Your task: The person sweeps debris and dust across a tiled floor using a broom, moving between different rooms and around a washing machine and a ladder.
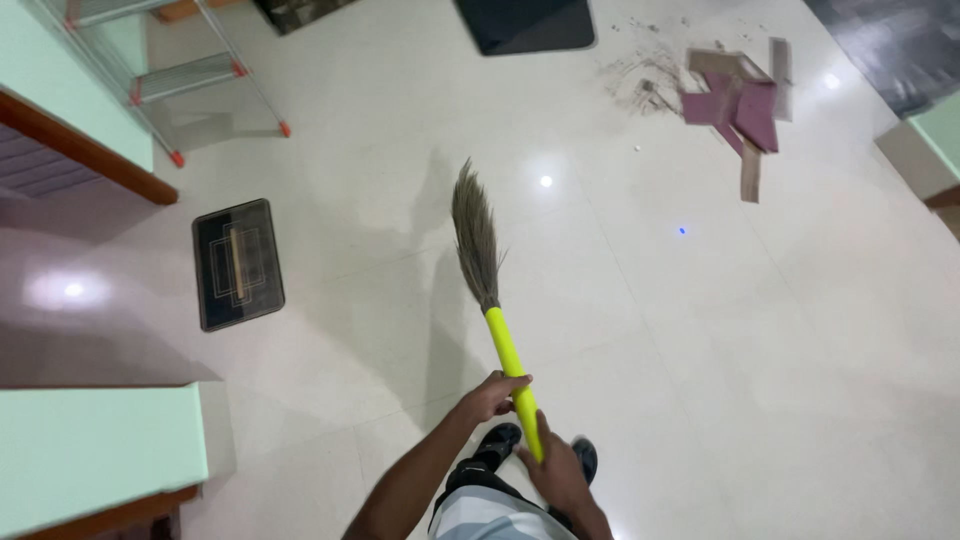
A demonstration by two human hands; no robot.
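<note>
Two hands are holding one broom [492,290], and I am looking down at them from up high. My left hand [493,395] is wrapping tight around the yellow handle [512,368], higher up on the stick. My right hand [558,475] is gripping the same handle lower down, near my body. Both hands are closed on the stick.

I am seeing the brown brush end [475,235] pointing away from me, over the shiny white floor [760,340]. I cannot tell if the brush is touching the floor. My black shoes [500,440] are peeking out just under my hands.

Far ahead and to the right, a pile of purple and brown board scraps [738,108] is lying on the floor, with grey dust [640,80] spread just beside it. The broom is well apart from that pile.

On the left, a dark mat [237,264] with gold lines is lying flat. Another dark mat [525,22] is sitting at the top edge. A metal ladder [190,75] with orange feet is standing in the far left corner.
</note>
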